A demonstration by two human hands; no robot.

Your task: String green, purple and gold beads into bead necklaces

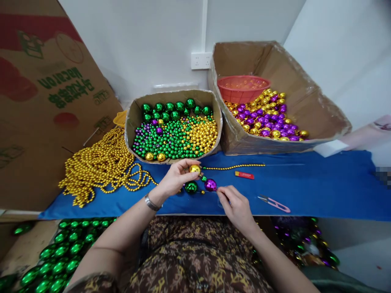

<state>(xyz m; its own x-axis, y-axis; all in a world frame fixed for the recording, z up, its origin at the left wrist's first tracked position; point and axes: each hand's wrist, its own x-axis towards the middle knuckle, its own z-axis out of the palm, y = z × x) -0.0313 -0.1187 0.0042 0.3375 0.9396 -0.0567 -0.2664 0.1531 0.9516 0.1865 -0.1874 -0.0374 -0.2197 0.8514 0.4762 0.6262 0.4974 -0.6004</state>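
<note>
My left hand (179,176) is closed on a large gold bead (194,169), pinched between thumb and fingers. A small green bead (203,178) sits between it and a shiny purple bead (210,184). At the right side of the purple bead my right hand (234,204) pinches a thin clear thread, which is hard to make out. Just below the left fingers lies a large green bead (191,187), with a tiny gold bead (203,192) beside it. A string of small gold beads (235,167) stretches right from near the gold bead.
A lighter (244,175) and pink thread snips (274,203) lie on the blue cloth (324,191). Behind stand a carton of sorted beads (172,159) and a bigger carton (281,147) with a red basket (242,95). Gold bead strands (99,162) are heaped left.
</note>
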